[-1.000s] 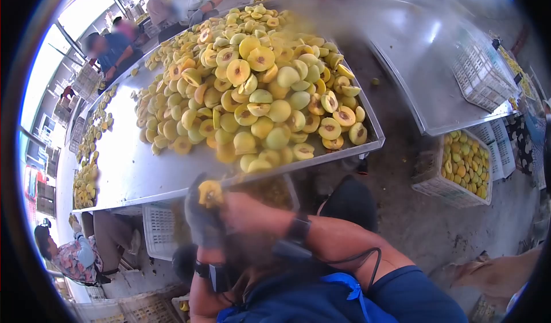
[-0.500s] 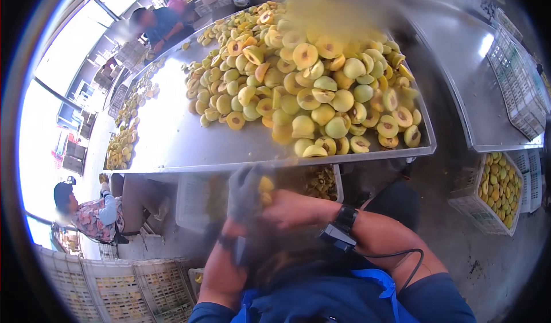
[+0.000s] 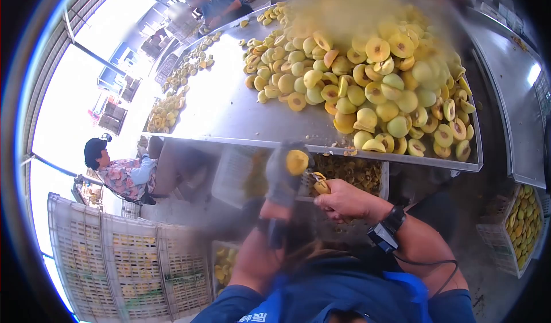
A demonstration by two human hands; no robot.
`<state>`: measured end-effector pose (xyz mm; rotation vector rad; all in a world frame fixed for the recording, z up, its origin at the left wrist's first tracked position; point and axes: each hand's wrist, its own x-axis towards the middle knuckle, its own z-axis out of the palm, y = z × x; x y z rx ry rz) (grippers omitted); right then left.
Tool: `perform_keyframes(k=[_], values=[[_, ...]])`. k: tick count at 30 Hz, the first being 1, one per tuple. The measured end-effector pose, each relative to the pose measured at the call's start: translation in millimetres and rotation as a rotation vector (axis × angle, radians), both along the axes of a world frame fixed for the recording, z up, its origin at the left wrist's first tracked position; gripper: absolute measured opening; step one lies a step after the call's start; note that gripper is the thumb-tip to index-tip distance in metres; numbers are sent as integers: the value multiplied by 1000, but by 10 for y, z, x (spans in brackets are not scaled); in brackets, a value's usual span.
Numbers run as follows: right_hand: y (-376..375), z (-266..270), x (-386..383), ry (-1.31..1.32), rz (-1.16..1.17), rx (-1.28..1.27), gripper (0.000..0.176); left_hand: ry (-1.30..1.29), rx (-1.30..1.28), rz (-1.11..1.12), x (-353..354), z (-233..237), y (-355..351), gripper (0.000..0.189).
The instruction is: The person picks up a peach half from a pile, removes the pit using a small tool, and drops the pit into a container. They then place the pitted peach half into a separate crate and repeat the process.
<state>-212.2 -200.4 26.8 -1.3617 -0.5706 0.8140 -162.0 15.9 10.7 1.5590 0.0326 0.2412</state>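
My left hand (image 3: 282, 176), in a grey glove, holds a yellow fruit half (image 3: 297, 162) with its rounded or cut face turned up; which one is unclear. Just right of it, my bare right hand (image 3: 350, 199) is closed around a small tool (image 3: 319, 183) with a metal loop at its tip. Both hands are in front of the metal table's near edge (image 3: 338, 151). Beneath them a crate (image 3: 385, 181) holds brown and yellow scraps. A large heap of halved fruit (image 3: 356, 93) lies on the table.
Another person (image 3: 123, 171) sits at the left; one more (image 3: 215, 2) is at the far side. Stacked crates (image 3: 132, 260) stand lower left. A crate of fruit (image 3: 522, 225) is at the right, near a second metal table (image 3: 516, 105). Blur covers the top centre.
The view has shifted, so the table and heap appear farther right. My hands have moved apart a little, and the fruit half and tool now show clearly.
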Motion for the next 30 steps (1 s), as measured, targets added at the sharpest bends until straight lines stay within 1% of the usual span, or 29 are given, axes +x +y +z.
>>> perform_keyframes(k=[1,2,3,4,5,6,8,9,10,11,12,13,14,15,16,19,21,22,24,25,28,30], values=[[14,-22,-21,74,-55,0,16,193,-381,31,58,-74,114,28],[25,-42,-45,150,-113,-1,17,124,-419,57,15,43,137,29],[22,-58,-52,224,-178,-2,19,133,-379,194,46,40,244,29],[10,-73,-54,231,-207,-54,20,146,-255,258,29,128,342,27],[-4,-87,-53,238,-234,-109,21,113,-220,315,67,63,507,26],[-14,-97,-43,242,-261,-163,22,100,77,410,136,-64,803,23],[67,-202,-47,261,-313,-157,20,2,531,463,249,1,937,21],[76,-228,-30,230,-330,-148,18,-60,748,494,342,7,939,21],[82,-209,-14,198,-347,-139,15,61,347,456,283,416,406,29],[88,-191,0,166,-365,-131,13,18,438,348,383,385,295,36],[84,-46,4,180,-397,-140,13,-25,530,240,479,363,202,43],[86,32,13,195,-433,-147,12,-106,567,140,560,392,-15,44],[107,-11,17,147,-525,-114,12,-88,560,63,651,428,-250,45],[138,-100,16,96,-619,-81,12,-166,722,-7,710,517,-508,50],[142,-149,37,8,-724,-58,12,-222,910,-40,816,508,-689,55],[124,-238,113,-341,-1048,-30,12,-245,1026,-139,1083,358,-1099,57],[19,-107,127,-173,-1042,2,11,-212,1075,-172,1220,189,-1272,58],[-23,-46,134,-91,-1033,37,11,-237,1033,-139,1244,112,-1336,55],[-80,56,142,74,-1014,124,12,-242,1035,-157,1292,3,-1290,52],[-87,79,140,158,-997,176,13,-241,1037,-163,1265,39,-1269,50],[-101,105,155,121,-969,156,13,-194,1091,-250,1170,174,-1189,46],[-86,29,156,78,-943,158,13,-240,1128,-306,1075,145,-1053,46]])
